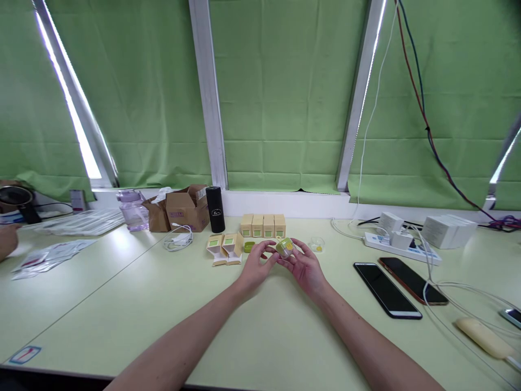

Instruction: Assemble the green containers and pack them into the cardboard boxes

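A small green case (284, 247) with a yellow mark and a shiny, clear-looking surface is held above the table between both hands. My right hand (307, 266) has its fingers closed round the right and lower side of it. From the left, the fingertips of my left hand (258, 266) pinch at its edge. Just behind the left fingers lies another green piece (249, 247), partly covered by them. A clear cover with a yellow mark (316, 244) rests on the table to the right. Two opened small cardboard boxes (225, 248) lie to the left.
Several closed small boxes (262, 226) stand in a row behind my hands, beside a black bottle (215, 209) and a brown carton (187, 209). Two phones (388, 290), cables and a power strip (402, 247) occupy the right. Further left are a purple jug (133, 210) and plastic bags (52, 255).
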Available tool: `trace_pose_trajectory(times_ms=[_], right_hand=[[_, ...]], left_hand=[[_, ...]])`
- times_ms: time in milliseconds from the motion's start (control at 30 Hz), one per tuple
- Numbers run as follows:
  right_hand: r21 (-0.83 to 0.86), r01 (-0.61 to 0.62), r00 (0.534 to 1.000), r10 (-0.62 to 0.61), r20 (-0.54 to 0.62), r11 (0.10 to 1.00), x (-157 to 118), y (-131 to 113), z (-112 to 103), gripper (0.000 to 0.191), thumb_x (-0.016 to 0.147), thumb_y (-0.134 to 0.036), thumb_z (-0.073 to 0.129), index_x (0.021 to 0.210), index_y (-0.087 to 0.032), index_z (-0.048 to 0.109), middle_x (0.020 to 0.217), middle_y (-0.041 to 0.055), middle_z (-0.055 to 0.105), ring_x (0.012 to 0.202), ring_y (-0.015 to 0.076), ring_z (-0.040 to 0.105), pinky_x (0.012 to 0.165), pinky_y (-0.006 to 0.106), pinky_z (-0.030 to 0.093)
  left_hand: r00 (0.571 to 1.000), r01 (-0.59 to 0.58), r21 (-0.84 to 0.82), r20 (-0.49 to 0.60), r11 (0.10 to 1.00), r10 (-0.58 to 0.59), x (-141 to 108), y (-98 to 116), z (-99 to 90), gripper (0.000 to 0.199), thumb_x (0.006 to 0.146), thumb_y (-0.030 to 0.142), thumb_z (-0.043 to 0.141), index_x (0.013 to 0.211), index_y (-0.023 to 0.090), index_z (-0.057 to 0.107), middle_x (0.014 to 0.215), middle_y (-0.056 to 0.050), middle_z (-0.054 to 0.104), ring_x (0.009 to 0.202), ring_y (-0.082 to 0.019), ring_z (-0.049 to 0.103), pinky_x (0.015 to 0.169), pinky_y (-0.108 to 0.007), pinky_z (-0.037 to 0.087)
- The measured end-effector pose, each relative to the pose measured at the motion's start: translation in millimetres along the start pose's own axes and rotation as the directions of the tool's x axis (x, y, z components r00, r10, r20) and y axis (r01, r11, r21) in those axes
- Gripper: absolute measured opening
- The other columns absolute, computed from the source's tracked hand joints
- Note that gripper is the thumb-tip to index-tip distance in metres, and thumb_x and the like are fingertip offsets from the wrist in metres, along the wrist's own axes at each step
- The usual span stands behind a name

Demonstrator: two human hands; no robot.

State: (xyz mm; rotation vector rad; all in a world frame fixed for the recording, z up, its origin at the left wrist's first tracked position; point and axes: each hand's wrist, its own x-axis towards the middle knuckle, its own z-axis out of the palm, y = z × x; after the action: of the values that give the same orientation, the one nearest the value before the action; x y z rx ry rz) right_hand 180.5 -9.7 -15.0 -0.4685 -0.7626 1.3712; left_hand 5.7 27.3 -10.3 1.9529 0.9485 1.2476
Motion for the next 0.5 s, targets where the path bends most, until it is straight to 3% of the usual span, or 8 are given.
trace_pose_trajectory(times_ms=[167, 500], right_hand=[[-0.078, 0.051, 0.999, -0.052, -0.007, 0.996, -1.1, 2.1, 0.3, 0.058, 0.064, -0.031, 0.094, 0.115, -0.026, 0.067, 0.100, 0.0046, 0.076, 0.091, 0.0264, 0.074, 0.085, 0.049, 0.062], [-0.165, 0.048, 0.999, -0.049, 0.003, 0.985, -1.8, 1.2, -0.9, 0.071, 0.056, -0.024, 0.095, 0.120, -0.028, 0.064, 0.112, 0.0046, 0.071, 0.097, 0.0257, 0.072, 0.081, 0.041, 0.062]], left_hand=[[1.000, -0.022, -0.013, 0.019, 1.000, 0.022, -0.5, 0.6, -0.8, 0.053, 0.091, 0.050, 0.069, 0.136, 0.025, 0.057, 0.134, -0.014, 0.061, 0.121, -0.028, 0.061, 0.104, -0.046, 0.047], [1.000, -0.008, -0.056, -0.001, 0.998, 0.008, -0.5, -0.7, -1.2, 0.059, 0.083, 0.045, 0.078, 0.136, 0.026, 0.059, 0.137, -0.013, 0.060, 0.119, -0.029, 0.061, 0.105, -0.048, 0.047]])
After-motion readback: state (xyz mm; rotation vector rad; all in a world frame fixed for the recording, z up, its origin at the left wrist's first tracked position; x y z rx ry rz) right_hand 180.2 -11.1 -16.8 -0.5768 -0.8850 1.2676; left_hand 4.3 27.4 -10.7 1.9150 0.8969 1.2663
